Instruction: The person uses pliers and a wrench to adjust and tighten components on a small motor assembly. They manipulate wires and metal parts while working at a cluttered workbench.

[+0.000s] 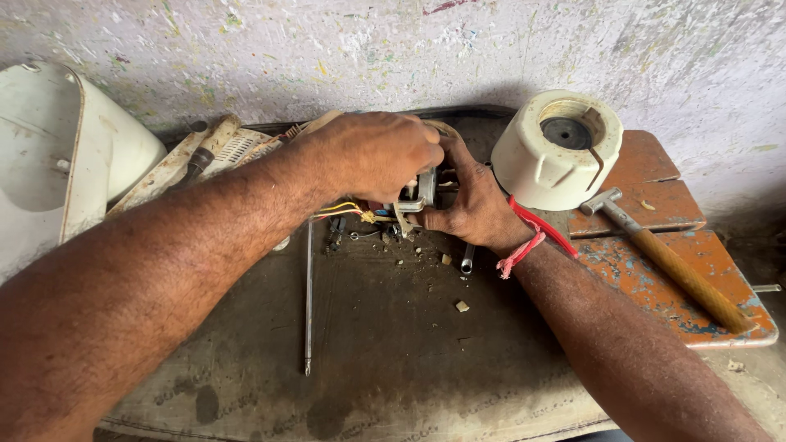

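Both hands close around a small metal motor part (422,190) with yellow and red wires (342,210) trailing to the left. My left hand (378,153) covers it from above, fingers curled over its top. My right hand (472,205), with a red thread around the wrist, grips it from the right and below. Most of the part is hidden between the hands. It is held just above a dark, dirty mat (385,344).
A cream round appliance housing (557,151) lies tilted at the right. A wooden-handled hammer (667,260) rests on an orange board (663,196). A long thin rod (309,295), screws and crumbs lie on the mat. A white shell (57,155) and tools (205,155) sit left.
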